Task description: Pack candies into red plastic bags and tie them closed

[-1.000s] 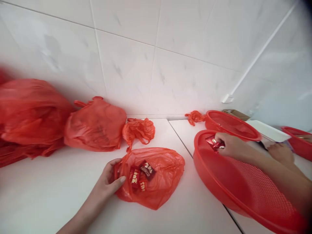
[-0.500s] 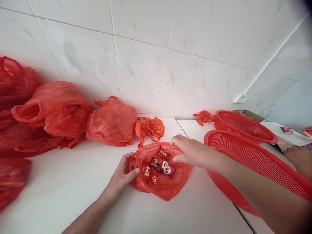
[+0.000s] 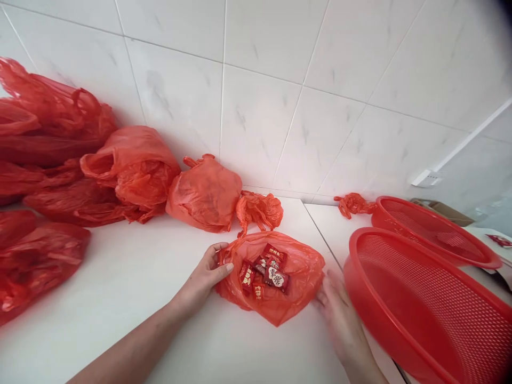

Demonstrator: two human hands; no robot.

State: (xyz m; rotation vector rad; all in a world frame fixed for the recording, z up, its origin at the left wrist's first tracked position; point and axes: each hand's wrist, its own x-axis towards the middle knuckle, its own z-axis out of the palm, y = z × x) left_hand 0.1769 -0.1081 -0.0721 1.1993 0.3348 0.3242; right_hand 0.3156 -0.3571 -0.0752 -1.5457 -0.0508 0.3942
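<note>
A thin red plastic bag (image 3: pixel 296 296) lies spread with its mouth facing up on the white table. Several small wrapped snack packets (image 3: pixel 277 278) in dark red and maroon wrappers sit inside it. My left hand (image 3: pixel 210 269) pinches the bag's left rim, thumb on the inside and fingers outside. At the bag's right side, my right hand (image 3: pixel 338 312) rests against the plastic, fingers stretched out and their tips partly hidden by the bag's edge.
Filled red bags (image 3: pixel 206 194) line the wall to the left, with a crumpled red bag (image 3: pixel 262 210) behind mine. To the right stand a large red mesh basket (image 3: pixel 400 314) and another red basket (image 3: pixel 432 226). A table seam (image 3: pixel 320 229) runs between them and me.
My right hand has come away from over the bag's mouth and down to its right side. My left hand keeps its hold on the rim. The view has turned left.
</note>
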